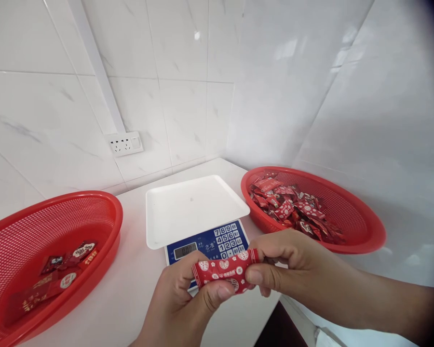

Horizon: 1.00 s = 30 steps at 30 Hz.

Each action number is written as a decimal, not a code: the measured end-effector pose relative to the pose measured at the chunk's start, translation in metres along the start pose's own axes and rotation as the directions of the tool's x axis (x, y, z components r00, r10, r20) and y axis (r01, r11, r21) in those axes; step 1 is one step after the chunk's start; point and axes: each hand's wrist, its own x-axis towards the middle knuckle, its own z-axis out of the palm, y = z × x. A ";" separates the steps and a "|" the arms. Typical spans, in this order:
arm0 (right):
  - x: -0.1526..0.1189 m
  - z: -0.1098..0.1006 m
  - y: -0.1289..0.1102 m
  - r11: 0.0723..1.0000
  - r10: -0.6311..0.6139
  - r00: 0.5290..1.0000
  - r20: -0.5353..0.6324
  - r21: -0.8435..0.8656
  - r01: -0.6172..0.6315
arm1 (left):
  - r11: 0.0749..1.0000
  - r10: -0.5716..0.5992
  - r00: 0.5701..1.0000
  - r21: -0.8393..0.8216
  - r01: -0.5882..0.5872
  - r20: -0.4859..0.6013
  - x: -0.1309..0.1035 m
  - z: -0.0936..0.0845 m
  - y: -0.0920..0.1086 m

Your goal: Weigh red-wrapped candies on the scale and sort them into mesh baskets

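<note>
A red wrapped candy [222, 270] with white printed patterns is stretched between my two hands in front of the scale. Its left end is pinched by my left hand [188, 294], the thumb lying along the lower edge. On the other end, the thumb and fingers of my right hand [282, 265] are closed. Just behind the candy stands a digital scale [206, 243] with a blue keypad panel, partly hidden by my hands. Nothing lies on its white tray [188, 212].
At right, a red plastic basket [361, 226] holds a heap of red wrapped candies [289, 202]. Another red basket [104, 212] at left has several red packets [65, 265] in it. Tiled walls meet behind the white table [130, 289], with a power socket [125, 143] on one.
</note>
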 end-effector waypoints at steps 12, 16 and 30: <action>0.000 0.000 0.000 1.000 0.021 0.999 -0.028 -0.002 -0.022 | 0.999 0.020 1.000 -0.028 -0.020 -0.004 0.002 0.000 0.001; 0.001 -0.004 0.006 0.996 0.066 0.998 -0.001 0.055 -0.066 | 0.988 0.062 0.998 0.143 -0.060 -0.011 0.004 -0.003 0.002; 0.004 -0.007 0.009 0.946 0.170 0.984 0.054 0.269 -0.178 | 0.602 0.521 0.842 0.639 -0.478 0.140 0.010 -0.016 -0.020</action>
